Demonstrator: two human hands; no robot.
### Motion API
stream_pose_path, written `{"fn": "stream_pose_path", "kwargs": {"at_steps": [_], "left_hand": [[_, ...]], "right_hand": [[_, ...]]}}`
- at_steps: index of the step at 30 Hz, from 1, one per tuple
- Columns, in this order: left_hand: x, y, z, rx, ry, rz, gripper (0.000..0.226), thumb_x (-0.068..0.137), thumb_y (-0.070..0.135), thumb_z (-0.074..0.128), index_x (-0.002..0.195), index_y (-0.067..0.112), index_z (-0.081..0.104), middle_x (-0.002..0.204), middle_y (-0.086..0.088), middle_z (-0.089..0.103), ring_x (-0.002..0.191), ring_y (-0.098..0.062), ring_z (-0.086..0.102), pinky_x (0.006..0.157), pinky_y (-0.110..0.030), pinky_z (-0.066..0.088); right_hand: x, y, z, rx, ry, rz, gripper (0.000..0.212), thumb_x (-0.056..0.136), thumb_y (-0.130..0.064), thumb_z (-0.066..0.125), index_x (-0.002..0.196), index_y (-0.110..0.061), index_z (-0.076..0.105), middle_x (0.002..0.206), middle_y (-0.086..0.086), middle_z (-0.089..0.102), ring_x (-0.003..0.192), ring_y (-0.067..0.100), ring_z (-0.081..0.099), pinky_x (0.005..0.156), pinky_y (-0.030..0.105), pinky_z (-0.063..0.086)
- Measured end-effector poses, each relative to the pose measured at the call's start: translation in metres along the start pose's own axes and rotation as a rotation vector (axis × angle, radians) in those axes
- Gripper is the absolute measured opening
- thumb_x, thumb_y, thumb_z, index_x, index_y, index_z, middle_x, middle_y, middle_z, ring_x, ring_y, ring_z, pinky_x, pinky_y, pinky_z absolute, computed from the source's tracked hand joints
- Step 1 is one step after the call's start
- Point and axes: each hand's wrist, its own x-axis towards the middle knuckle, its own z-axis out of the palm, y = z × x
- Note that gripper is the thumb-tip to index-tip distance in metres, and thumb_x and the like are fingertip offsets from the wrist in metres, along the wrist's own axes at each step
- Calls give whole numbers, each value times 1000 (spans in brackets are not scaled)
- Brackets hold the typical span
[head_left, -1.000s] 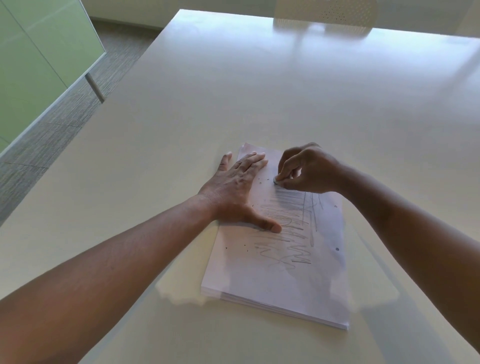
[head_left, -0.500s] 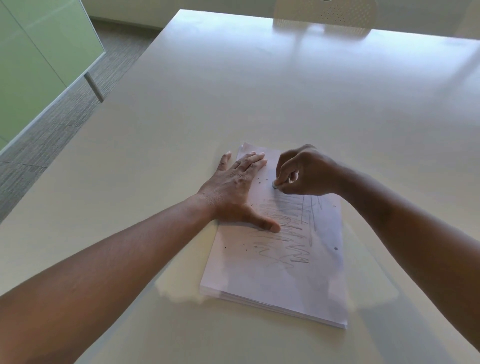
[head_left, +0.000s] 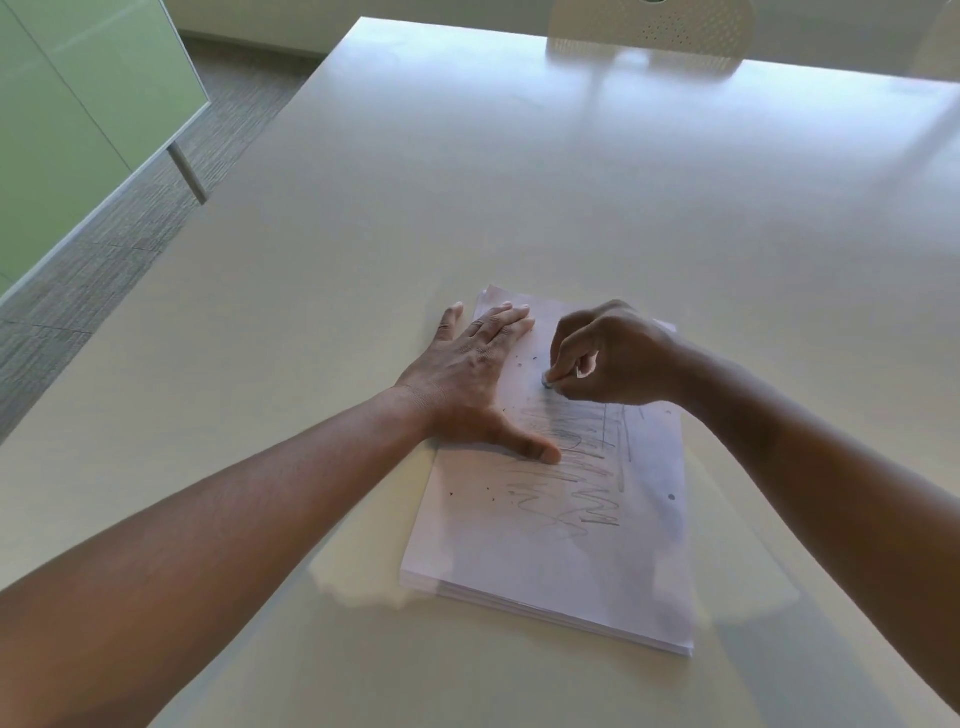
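A stack of white paper lies on the pale table in front of me. Its top sheet carries grey pencil scribbles and small dark crumbs. My left hand lies flat on the stack's left edge, fingers straight, thumb spread onto the scribbles. My right hand is curled over the upper part of the sheet. It pinches a small grey eraser whose tip touches the paper just above the scribbles. Most of the eraser is hidden by the fingers.
A white perforated chair back stands at the table's far edge. A green glass partition with a metal post rises over the grey carpet on the left.
The right hand with the eraser shifted slightly up and right along the sheet, a small rubbing motion. More bare paper shows between the two hands. The left hand stayed put.
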Motion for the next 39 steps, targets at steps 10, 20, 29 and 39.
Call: {"fn": "stream_pose_path", "kwargs": {"at_steps": [10,20,29,39], "left_hand": [[0,0,-1,0,3,6,160,39,111,38,165,18,3,173,7,0,157,-4,-10,125,-53,-14],[0,0,0,-5,5,4,161,40,111,41,165,18,3,173,7,-1,156,-3,-12,125,-52,-14],[1,0,0,-3,1,2,163,36,113,35,165,18,3,173,7,-1,157,-4,-11,124,-51,-16],[0,0,0,-13,11,-3,162,38,110,42,165,18,4,173,8,0,156,-3,-10,125,-51,-16]], "right_hand": [[19,18,1,-82,234,142,3,80,-12,78,80,-14,81,82,-3,67,63,-3,56,63,13,44],[-5,-7,1,28,-41,-69,5,77,-17,80,72,-18,78,76,-8,68,63,-1,60,63,10,45],[5,-1,7,10,130,56,4,77,-13,81,76,-16,80,79,-5,70,63,5,63,63,24,54],[-7,-14,8,8,15,-29,6,77,-15,80,72,-18,78,76,-6,68,63,6,62,61,20,51]]}}
